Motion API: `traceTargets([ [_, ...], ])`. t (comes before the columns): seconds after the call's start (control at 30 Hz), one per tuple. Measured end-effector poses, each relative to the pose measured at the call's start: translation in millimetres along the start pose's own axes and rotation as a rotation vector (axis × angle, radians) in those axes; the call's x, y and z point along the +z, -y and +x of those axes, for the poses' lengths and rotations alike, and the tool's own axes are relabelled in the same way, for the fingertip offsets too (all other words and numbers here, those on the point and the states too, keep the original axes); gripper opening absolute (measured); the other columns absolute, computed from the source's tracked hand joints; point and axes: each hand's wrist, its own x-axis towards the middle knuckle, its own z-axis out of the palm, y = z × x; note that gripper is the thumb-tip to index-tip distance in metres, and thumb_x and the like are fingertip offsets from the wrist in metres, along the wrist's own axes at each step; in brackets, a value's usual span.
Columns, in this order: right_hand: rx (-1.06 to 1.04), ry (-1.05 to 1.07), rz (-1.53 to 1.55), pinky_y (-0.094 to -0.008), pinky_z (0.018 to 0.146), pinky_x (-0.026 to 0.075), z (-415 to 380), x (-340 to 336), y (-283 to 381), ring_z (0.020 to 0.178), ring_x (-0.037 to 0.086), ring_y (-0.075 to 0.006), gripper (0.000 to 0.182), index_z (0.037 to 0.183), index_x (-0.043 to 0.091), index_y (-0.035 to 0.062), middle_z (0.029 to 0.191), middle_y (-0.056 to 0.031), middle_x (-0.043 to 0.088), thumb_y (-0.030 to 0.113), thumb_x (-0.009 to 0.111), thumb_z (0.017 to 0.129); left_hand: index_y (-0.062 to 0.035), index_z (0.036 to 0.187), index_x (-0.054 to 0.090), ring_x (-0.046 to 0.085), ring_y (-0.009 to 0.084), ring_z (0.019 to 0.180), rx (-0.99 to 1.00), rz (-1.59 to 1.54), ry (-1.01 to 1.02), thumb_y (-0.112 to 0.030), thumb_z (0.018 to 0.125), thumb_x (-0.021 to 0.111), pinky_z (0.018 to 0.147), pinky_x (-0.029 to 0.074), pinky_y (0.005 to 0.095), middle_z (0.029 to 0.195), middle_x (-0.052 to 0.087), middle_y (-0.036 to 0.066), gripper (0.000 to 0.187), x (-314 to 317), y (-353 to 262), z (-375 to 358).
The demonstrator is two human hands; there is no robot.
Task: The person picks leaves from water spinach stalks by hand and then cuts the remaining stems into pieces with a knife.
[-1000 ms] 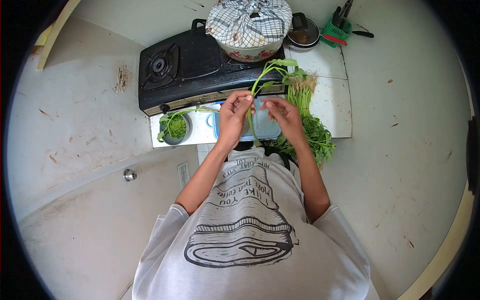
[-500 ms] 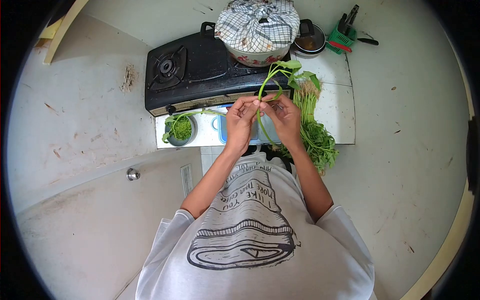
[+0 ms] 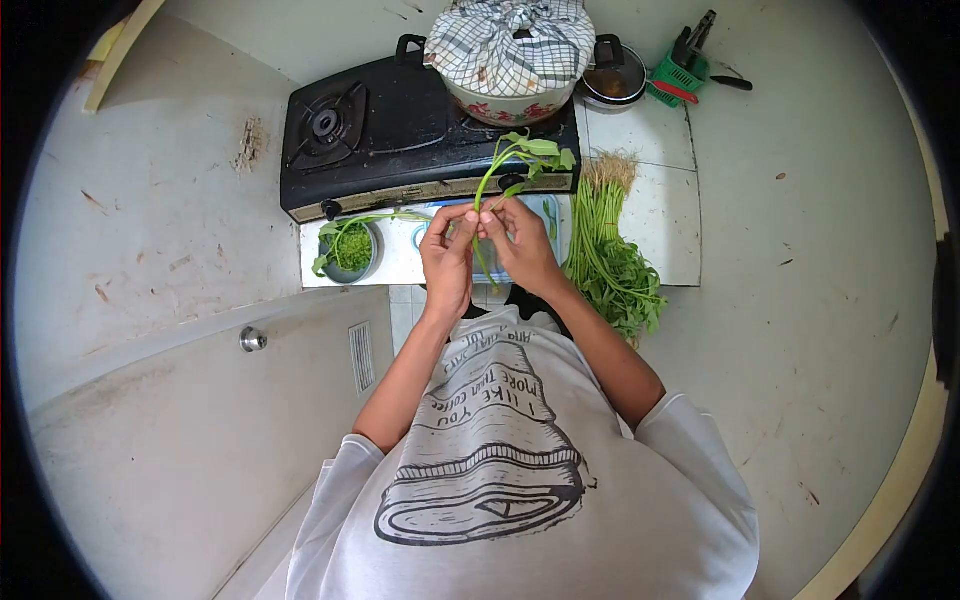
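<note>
Far left on the tiled surface I see a small bowl full of picked greens, sitting just below the front edge of the black stove. Next along, my left hand is up in front of me, thumb and fingertips pinched on a green stalk. My right hand is right beside it, touching it, fingers also pinched on the same stalk just a little lower. So both grips are clenched on that one stalk. The stalk rises from between the two hands and curves up and right, its leaves spreading in front of the stove's edge, below a pot covered with a checked cloth. Under my hands there is a blue tray on the surface, mostly hidden. Further right, a bundle of the same greens lies on the surface, pale roots pointing away from me, leafy ends toward me. Far right at the back, a green basket holds utensils.
</note>
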Motion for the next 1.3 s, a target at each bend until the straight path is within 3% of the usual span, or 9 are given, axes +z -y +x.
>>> traceTargets([
  [0.2, 0.138, 0.035, 0.196, -0.0243, 0.080, 0.051, -18.9, -3.2, -1.0, 0.087, 0.060, -0.0078, 0.020, 0.113, 0.061, 0.0003, 0.098, -0.0034, 0.065, 0.018, 0.053, 0.111, -0.0010, 0.116, 0.067, 0.060, 0.0113, 0.093, -0.027, 0.006, 0.082, -0.009, 0.103, 0.066, 0.084, 0.050, 0.0260, 0.110, 0.067, 0.006, 0.015, -5.2, 11.5, -6.4],
  [0.33, 0.250, 0.026, 0.182, -0.0226, 0.070, 0.044, -38.7, -17.3, -10.7, 0.076, 0.050, -0.0061, 0.024, 0.110, 0.062, 0.0016, 0.088, 0.0011, 0.059, 0.024, 0.055, 0.111, -0.0020, 0.119, 0.064, 0.060, 0.0118, 0.093, -0.090, -0.079, 0.112, -0.008, 0.103, 0.065, 0.084, 0.050, 0.0263, 0.109, 0.067, 0.005, 0.017, -9.9, 25.2, -10.5],
  [0.47, 0.307, -0.103, -0.082, -0.0310, 0.071, 0.051, -61.8, -36.8, -38.3, 0.081, 0.064, -0.0142, 0.025, 0.105, 0.066, 0.0001, 0.090, -0.0070, 0.069, 0.025, 0.066, 0.104, 0.0000, 0.122, 0.064, 0.059, 0.0104, 0.089, -0.104, -0.089, 0.118, -0.009, 0.103, 0.065, 0.080, 0.049, 0.0273, 0.107, 0.066, 0.005, 0.021, -11.0, 23.2, 0.7],
  [0.57, 0.325, -0.042, -0.392, -0.0347, 0.070, 0.052, -77.3, -62.7, -50.6, 0.078, 0.067, -0.0200, 0.025, 0.099, 0.066, -0.0019, 0.086, -0.0125, 0.071, 0.023, 0.069, 0.100, -0.0001, 0.124, 0.064, 0.058, 0.0099, 0.089, -0.135, -0.105, 0.145, -0.009, 0.104, 0.062, 0.078, 0.047, 0.0268, 0.108, 0.067, 0.005, 0.022, -13.3, 19.2, 6.7],
  [0.6, 0.310, -0.063, -0.403, -0.0380, 0.068, 0.053, -85.0, -70.0, -68.2, 0.070, 0.067, -0.0265, 0.023, 0.093, 0.065, -0.0029, 0.079, -0.0158, 0.070, 0.019, 0.071, 0.097, -0.0002, 0.124, 0.064, 0.057, 0.0099, 0.090, -0.158, -0.109, 0.143, -0.010, 0.104, 0.061, 0.078, 0.046, 0.0265, 0.109, 0.067, 0.005, 0.022, -12.6, 15.3, 7.8],
  [0.73, 0.342, 0.018, -0.606, -0.0426, 0.063, 0.052, -94.6, -90.5, -78.2, 0.065, 0.068, -0.0333, 0.021, 0.089, 0.066, -0.0023, 0.073, -0.0188, 0.069, 0.017, 0.071, 0.094, -0.0016, 0.127, 0.064, 0.057, 0.0099, 0.089, -0.184, -0.108, 0.153, -0.011, 0.104, 0.061, 0.076, 0.045, 0.0261, 0.110, 0.067, 0.004, 0.025, -17.0, 9.9, 12.4],
  [1.2, 0.345, -0.010, -0.671, -0.0446, 0.070, 0.055, -32.4, -103.2, -119.8, 0.074, 0.072, -0.0374, 0.026, 0.090, 0.068, -0.0021, 0.080, -0.0217, 0.072, 0.023, 0.070, 0.095, -0.0041, 0.128, 0.062, 0.056, 0.0103, 0.088, -0.187, -0.134, 0.050, -0.012, 0.105, 0.058, 0.076, 0.044, 0.0270, 0.109, 0.065, 0.003, 0.024, -48.9, -3.9, -3.7],
  [1.3, 0.286, -0.111, -0.751, -0.0410, 0.064, 0.052, -34.2, -105.8, -153.6, 0.065, 0.068, -0.0328, 0.027, 0.089, 0.065, -0.0027, 0.072, -0.0179, 0.068, 0.023, 0.071, 0.095, -0.0033, 0.127, 0.062, 0.056, 0.0102, 0.087, -0.176, -0.143, 0.024, -0.010, 0.105, 0.058, 0.074, 0.044, 0.0269, 0.109, 0.065, 0.005, 0.023, -50.9, -6.6, -4.8],
])
